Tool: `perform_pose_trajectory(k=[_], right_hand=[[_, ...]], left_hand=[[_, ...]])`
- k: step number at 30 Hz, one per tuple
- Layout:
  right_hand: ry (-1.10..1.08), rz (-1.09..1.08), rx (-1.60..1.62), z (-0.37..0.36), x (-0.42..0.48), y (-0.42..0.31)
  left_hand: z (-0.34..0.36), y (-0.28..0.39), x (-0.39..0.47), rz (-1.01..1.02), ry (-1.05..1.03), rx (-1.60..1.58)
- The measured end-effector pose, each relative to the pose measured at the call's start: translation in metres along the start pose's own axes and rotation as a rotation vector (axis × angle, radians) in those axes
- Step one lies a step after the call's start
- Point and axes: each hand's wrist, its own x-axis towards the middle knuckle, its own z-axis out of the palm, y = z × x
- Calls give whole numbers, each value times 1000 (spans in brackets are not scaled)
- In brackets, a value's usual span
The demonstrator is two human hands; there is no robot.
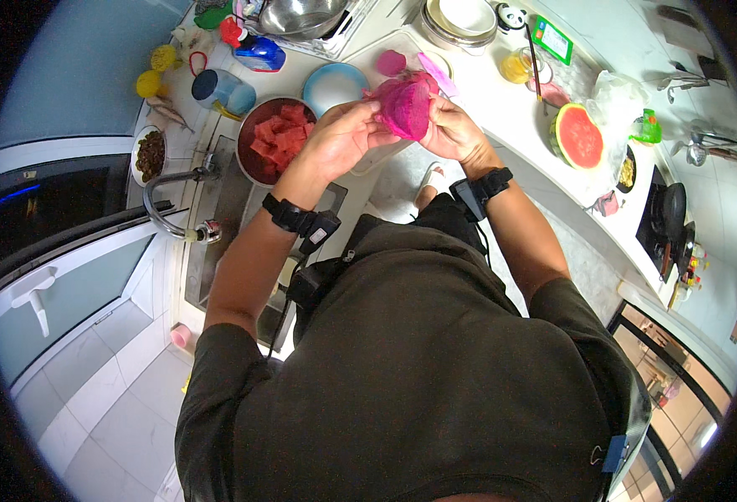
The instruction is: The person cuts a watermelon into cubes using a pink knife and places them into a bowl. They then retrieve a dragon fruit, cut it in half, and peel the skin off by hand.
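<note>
Between my two hands is a red-fleshed dragon fruit [406, 110], held up over the front edge of the counter. The fingers of my left hand [346, 139] grip its left side, and my right hand [455, 130] pinches the skin at its right side. Part of its skin seems pulled back, with deep magenta flesh showing. Behind the fruit, a round cut piece of dragon fruit [391, 63] lies on a pale cutting board [371, 47]. Close by is a pink knife [437, 74], partly hidden by the fruit.
A bowl [243, 154] of watermelon chunks [283, 137] stands left, near a blue-rimmed plate [335, 70] and the sink faucet [166, 182]. On the right counter are a cut watermelon [580, 138], a glass jar [516, 66] and a wok [669, 210]. Stacked bowls [459, 39] stand behind.
</note>
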Motion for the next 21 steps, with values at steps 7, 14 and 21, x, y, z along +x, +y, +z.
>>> perform_pose_trajectory(k=[7,14,21], right_hand=[[199,136,-67,-3,18,-13],[301,88,-487,27,29,-24],[293,177,-583,30,44,-29]], left_hand=[[5,17,-2,134,210,322],[0,22,0,169,298,519],[-8,23,4,191,315,572]])
